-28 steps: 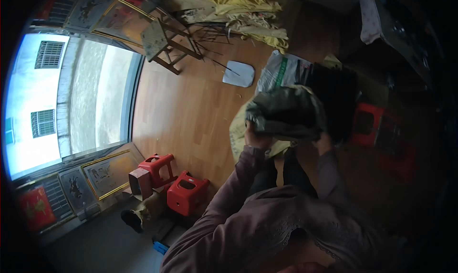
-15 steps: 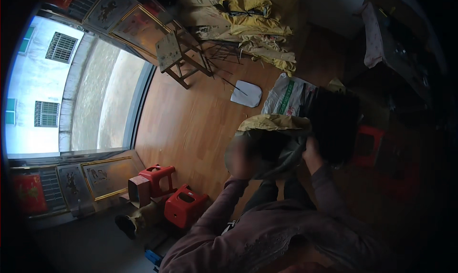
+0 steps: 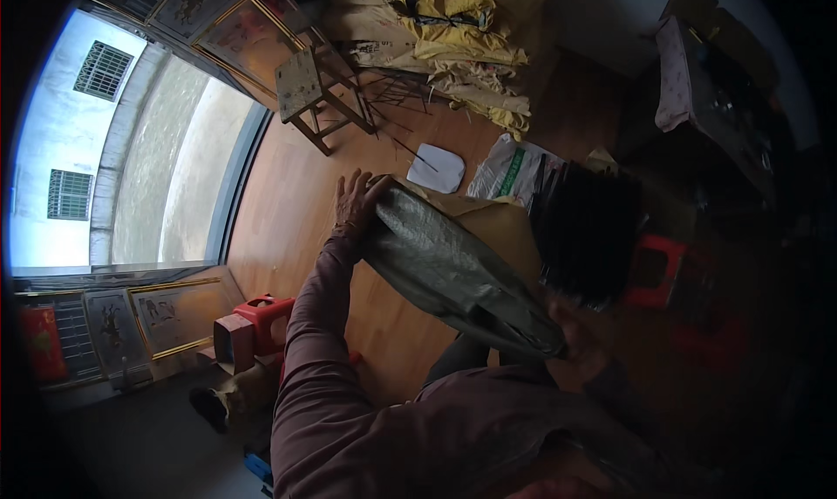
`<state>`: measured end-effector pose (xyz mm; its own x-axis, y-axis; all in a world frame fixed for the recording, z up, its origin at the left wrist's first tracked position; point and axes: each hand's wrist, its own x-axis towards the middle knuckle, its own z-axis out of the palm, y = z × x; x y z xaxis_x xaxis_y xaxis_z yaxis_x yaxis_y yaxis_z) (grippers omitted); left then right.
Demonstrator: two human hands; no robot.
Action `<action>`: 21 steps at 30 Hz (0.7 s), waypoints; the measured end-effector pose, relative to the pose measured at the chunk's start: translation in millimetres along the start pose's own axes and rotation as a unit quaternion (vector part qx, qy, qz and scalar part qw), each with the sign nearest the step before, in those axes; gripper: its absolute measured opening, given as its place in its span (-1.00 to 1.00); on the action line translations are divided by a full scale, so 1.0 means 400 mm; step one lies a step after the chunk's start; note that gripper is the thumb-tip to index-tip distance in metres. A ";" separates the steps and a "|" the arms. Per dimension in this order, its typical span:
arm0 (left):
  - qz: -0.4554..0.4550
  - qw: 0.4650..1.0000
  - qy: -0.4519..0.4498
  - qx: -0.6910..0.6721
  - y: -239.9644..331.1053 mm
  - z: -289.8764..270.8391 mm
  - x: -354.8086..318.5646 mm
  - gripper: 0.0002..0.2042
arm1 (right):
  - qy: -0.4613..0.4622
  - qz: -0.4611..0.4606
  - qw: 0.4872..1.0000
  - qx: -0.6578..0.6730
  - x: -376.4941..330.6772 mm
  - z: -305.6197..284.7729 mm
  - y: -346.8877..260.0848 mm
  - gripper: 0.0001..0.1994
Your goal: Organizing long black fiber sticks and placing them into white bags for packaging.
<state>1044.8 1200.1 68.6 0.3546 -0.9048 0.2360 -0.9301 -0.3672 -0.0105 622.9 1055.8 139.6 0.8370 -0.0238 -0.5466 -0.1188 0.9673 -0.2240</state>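
Note:
A woven sack (image 3: 445,259), with a shiny grey-green face and a tan side, stretches slantwise between my hands above the floor. My left hand (image 3: 353,204) has the raised far-left end, its thumb against the edge and several fingers showing beyond it. At the lower right end, my right hand (image 3: 580,338) grips the sack in dim light, and part of its fingers is hidden. Just beyond the right end is a black bristly bundle (image 3: 593,228), beside a white plastic bag with a green stripe (image 3: 514,169).
A white flat piece (image 3: 436,168) lies on the wooden floor, near a wooden stool (image 3: 301,87) and thin dark sticks. Yellow and tan sacks (image 3: 453,19) are heaped at the back. Red plastic stools (image 3: 266,316) stand left and right. A covered table (image 3: 676,80) is at far right.
The sack, its dark mouth facing up before, now lies stretched and slanted with its grey-green face showing. My left hand has moved out to the far left; my right hand has come nearer my body.

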 end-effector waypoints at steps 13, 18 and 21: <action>0.076 0.967 -0.112 -0.217 0.292 -0.028 -0.083 -0.33 | 0.124 -0.109 0.977 -0.139 0.035 -0.063 -0.188 -0.67; 0.082 0.942 -0.080 -0.316 0.426 -0.036 -0.045 -0.29 | 0.076 -0.107 0.991 -0.016 0.010 0.025 -0.112 -0.63; 0.057 0.913 -0.130 -0.383 0.427 0.039 -0.063 -0.42 | 0.086 -0.115 0.988 -0.055 -0.039 0.063 -0.086 -0.62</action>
<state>878.4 1156.8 45.9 0.1700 -0.9848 0.0359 -0.7213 -0.0996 0.6854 627.4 1029.1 176.2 0.7471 -0.2916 -0.5973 -0.0013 0.8980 -0.4399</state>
